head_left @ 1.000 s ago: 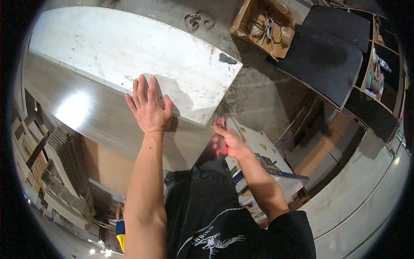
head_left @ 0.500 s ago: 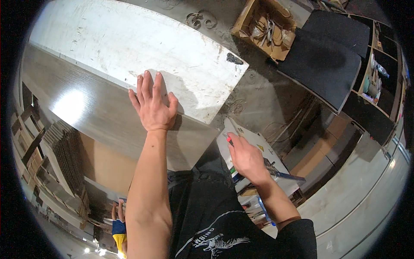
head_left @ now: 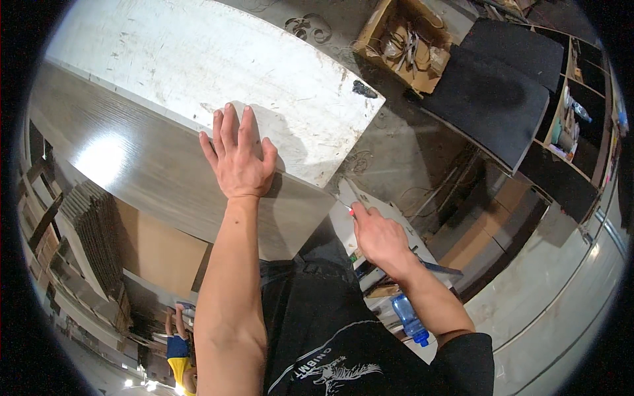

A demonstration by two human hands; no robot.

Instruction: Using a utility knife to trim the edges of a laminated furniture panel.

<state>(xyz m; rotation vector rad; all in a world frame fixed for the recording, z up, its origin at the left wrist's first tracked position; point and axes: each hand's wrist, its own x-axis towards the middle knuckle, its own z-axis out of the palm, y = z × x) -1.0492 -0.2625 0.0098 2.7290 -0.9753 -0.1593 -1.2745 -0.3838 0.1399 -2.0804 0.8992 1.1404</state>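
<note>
Your left hand (head_left: 244, 165) lies with fingers spread across the far edge of the grey board (head_left: 165, 165), its fingertips over the white board (head_left: 218, 59) along that edge. Your right hand (head_left: 383, 241), just beyond the grey board's right end, is closed around a slim tool (head_left: 352, 212), mostly hidden, a bit of red showing; its thin tip points toward the grey board's corner, though whether they touch cannot be told. Beyond the grey board, to its right, is a cardboard box (head_left: 429, 80); nearer you, also to its right, a blue bottle (head_left: 408, 317).
</note>
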